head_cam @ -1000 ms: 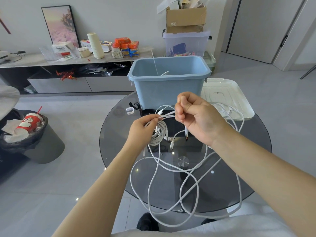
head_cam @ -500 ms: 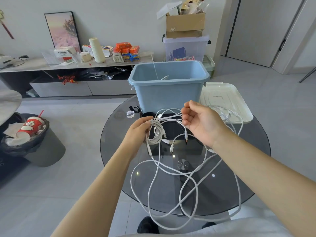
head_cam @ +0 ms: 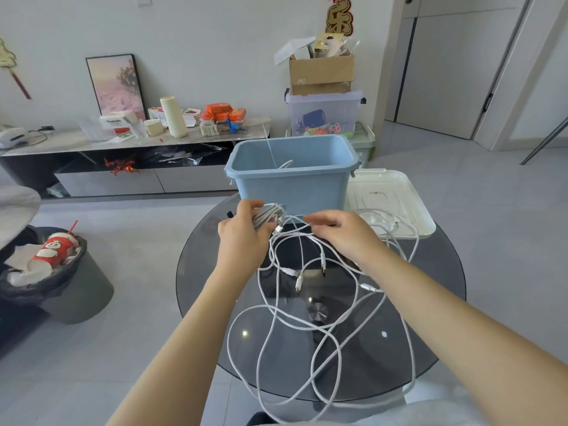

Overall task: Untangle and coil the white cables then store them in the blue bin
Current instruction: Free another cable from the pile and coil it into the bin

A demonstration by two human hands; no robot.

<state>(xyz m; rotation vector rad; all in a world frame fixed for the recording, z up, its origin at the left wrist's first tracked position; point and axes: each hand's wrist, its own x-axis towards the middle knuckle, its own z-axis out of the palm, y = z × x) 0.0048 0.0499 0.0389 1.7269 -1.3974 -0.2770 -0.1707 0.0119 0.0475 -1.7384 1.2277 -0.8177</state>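
Left hand (head_cam: 242, 238) gripping coiled white cables (head_cam: 267, 215), right hand (head_cam: 341, 235) pinching a strand, blue bin (head_cam: 292, 186) just behind

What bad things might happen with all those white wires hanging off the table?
1. The loose white cables droop past the glass table edge; they might snag or slip down.
2. The left hand holds a coiled bundle still joined to the tangle; pulling may tighten knots.
3. The right hand has only a light grip, so its strand may slip.
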